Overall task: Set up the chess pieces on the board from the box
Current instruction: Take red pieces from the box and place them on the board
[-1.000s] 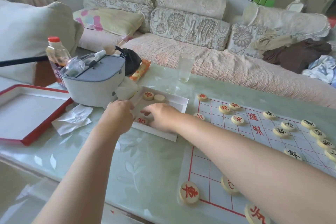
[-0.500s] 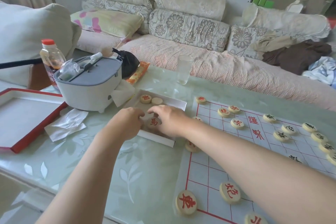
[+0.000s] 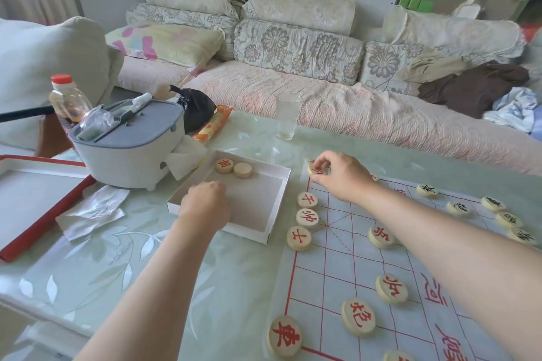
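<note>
Box [image 3: 272, 215] – 2 pieces left; right hand [image 3: 341, 174] fingertips pinch red piece [image 3: 316, 169] at board [image 3: 352, 261] corner; left hand [image 3: 205, 205] curled on box edge – grip unclear.

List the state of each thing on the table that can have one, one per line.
Box: open, two pieces left inside.
Two pieces in the box: lying flat, touching, one blank side up.
Right hand: pinching a red-marked piece at the board's far corner.
Left hand: closed, at the box's near edge; contents hidden.
Glass: upright, looks empty.
Bottle: upright, red cap on.
Red lid: off, lying upturned.
</note>
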`<state>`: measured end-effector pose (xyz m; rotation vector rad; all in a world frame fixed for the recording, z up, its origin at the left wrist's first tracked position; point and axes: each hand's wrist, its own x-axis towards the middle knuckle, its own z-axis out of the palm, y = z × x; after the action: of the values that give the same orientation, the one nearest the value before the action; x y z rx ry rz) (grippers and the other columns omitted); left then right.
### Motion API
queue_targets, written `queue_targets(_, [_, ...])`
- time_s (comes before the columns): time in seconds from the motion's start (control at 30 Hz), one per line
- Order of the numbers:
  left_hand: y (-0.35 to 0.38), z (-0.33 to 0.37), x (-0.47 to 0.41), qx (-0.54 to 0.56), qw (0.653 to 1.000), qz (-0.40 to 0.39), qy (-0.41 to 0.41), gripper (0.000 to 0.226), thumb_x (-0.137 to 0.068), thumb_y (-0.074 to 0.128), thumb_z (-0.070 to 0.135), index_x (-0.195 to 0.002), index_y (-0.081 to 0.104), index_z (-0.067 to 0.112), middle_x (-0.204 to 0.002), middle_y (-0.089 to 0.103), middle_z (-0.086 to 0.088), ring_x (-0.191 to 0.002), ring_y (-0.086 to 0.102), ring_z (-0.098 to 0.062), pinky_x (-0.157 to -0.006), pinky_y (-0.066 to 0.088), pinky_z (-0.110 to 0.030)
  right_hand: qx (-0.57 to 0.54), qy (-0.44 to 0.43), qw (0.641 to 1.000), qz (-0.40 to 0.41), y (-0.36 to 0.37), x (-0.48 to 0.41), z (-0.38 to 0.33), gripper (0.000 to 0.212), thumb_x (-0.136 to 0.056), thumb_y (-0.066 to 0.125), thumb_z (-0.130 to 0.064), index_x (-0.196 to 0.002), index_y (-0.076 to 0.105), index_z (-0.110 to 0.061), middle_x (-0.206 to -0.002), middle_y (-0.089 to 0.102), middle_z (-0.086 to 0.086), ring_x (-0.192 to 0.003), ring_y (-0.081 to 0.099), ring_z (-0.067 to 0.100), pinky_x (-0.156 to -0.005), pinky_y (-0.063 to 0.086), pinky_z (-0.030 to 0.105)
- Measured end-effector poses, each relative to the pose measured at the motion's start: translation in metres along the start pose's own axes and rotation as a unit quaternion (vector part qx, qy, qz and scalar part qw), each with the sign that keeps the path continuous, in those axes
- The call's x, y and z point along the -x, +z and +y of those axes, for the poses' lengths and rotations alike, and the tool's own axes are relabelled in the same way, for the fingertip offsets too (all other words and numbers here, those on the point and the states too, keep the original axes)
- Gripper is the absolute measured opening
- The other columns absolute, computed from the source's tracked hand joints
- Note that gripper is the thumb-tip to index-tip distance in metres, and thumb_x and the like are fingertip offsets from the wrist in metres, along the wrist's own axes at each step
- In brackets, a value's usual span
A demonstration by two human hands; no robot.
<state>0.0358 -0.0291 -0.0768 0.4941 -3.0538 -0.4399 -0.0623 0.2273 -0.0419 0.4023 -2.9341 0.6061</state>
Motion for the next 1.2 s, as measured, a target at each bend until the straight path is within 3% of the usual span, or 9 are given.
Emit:
queue_targets(0.2, [-0.004, 0.024, -0.001, 0.085, 0.996, 0.018, 0.018, 0.039, -0.085, 0.06, 0.019, -0.124, 0.059, 0.021, -0.116, 0.056, -0.003, -0.109, 0.054, -0.023, -0.087, 0.046, -0.029, 0.015, 0.04, 0.999, -0.007, 0.008, -0.012, 0.024, 0.028, -0.083, 0.073, -0.044, -0.105, 0.063, -0.029, -0.112, 0.062, -0.009, -0.106, 0.059, 0.018, -0.08, 0.045, 0.03])
queue_targets(0.27, [-0.006, 0.032, 0.001, 0.166, 0.986, 0.028, 0.017, 0.036, -0.082, 0.068, 0.016, -0.118, 0.063, 0.016, -0.103, 0.056, 0.002, -0.096, 0.05, -0.017, -0.078, 0.043, -0.024, 0.03, 0.05, 0.998, -0.005, 0.012, -0.016, 0.026, 0.03, -0.082, 0.072, -0.046, -0.105, 0.062, -0.029, -0.114, 0.063, -0.008, -0.107, 0.059, 0.019, -0.082, 0.047, 0.031])
queue_targets(0.5, [-0.01, 0.048, 0.002, 0.364, 0.931, -0.003, -0.009, 0.031, -0.075, 0.079, 0.021, -0.103, 0.065, 0.028, -0.097, 0.062, 0.003, -0.075, 0.057, -0.013, -0.052, 0.042, -0.021, 0.044, 0.074, 0.996, 0.011, 0.031, -0.03, 0.023, 0.033, -0.083, 0.068, -0.05, -0.108, 0.062, -0.028, -0.117, 0.064, -0.005, -0.109, 0.059, 0.02, -0.078, 0.044, 0.03])
queue_targets(0.57, [-0.011, 0.047, 0.003, 0.405, 0.914, -0.015, -0.001, 0.03, -0.077, 0.077, 0.016, -0.103, 0.067, 0.029, -0.092, 0.063, 0.006, -0.073, 0.058, -0.009, -0.055, 0.046, -0.022, 0.033, 0.074, 0.996, 0.024, 0.035, -0.034, 0.02, 0.033, -0.083, 0.068, -0.049, -0.108, 0.063, -0.027, -0.116, 0.064, -0.005, -0.109, 0.059, 0.02, -0.076, 0.041, 0.029])
queue_targets(0.63, [-0.011, 0.047, 0.002, 0.437, 0.899, -0.028, 0.001, 0.03, -0.08, 0.073, 0.011, -0.103, 0.068, 0.029, -0.092, 0.065, 0.005, -0.076, 0.06, -0.012, -0.068, 0.056, -0.03, 0.03, 0.069, 0.997, 0.024, 0.041, -0.037, 0.018, 0.03, -0.083, 0.068, -0.047, -0.105, 0.063, -0.027, -0.116, 0.064, -0.004, -0.108, 0.059, 0.021, -0.076, 0.042, 0.029])
queue_targets(0.73, [-0.012, 0.048, 0.003, 0.462, 0.886, -0.044, 0.005, 0.033, -0.084, 0.064, 0.003, -0.107, 0.069, 0.028, -0.089, 0.066, 0.003, -0.078, 0.063, -0.013, -0.085, 0.057, -0.042, 0.038, 0.067, 0.997, 0.02, 0.047, -0.039, 0.019, 0.025, -0.085, 0.067, -0.045, -0.103, 0.065, -0.028, -0.119, 0.061, -0.002, -0.108, 0.059, 0.022, -0.081, 0.044, 0.031])
queue_targets(0.93, [-0.011, 0.052, 0.002, 0.497, 0.866, -0.052, 0.004, 0.038, -0.084, 0.069, 0.007, -0.12, 0.063, 0.018, -0.092, 0.069, -0.001, -0.082, 0.069, -0.017, -0.086, 0.057, -0.04, 0.044, 0.064, 0.997, 0.02, 0.044, -0.033, 0.017, 0.025, -0.091, 0.055, -0.043, -0.11, 0.064, -0.03, -0.122, 0.051, -0.001, -0.103, 0.061, 0.026, -0.078, 0.046, 0.032])
queue_targets(1.03, [-0.01, 0.056, 0.004, 0.521, 0.852, -0.054, -0.008, 0.035, -0.08, 0.074, 0.007, -0.114, 0.066, 0.013, -0.093, 0.07, -0.001, -0.08, 0.067, -0.014, -0.082, 0.059, -0.033, -0.053, 0.007, 0.998, 0.02, 0.037, -0.026, 0.01, 0.021, -0.092, 0.056, -0.028, -0.111, 0.063, -0.031, -0.117, 0.056, -0.005, -0.098, 0.061, 0.018, -0.08, 0.046, 0.028])
queue_targets(1.2, [-0.012, 0.067, 0.009, 0.562, 0.824, -0.067, -0.025, 0.034, -0.078, 0.078, 0.011, -0.11, 0.069, 0.015, -0.091, 0.072, -0.003, -0.08, 0.067, -0.013, -0.071, 0.058, -0.025, -0.208, -0.089, 0.972, -0.063, 0.017, -0.003, -0.019, 0.029, -0.08, 0.071, -0.012, -0.102, 0.066, -0.03, -0.102, 0.068, -0.01, -0.054, 0.045, 0.008, -0.062, 0.043, 0.023])
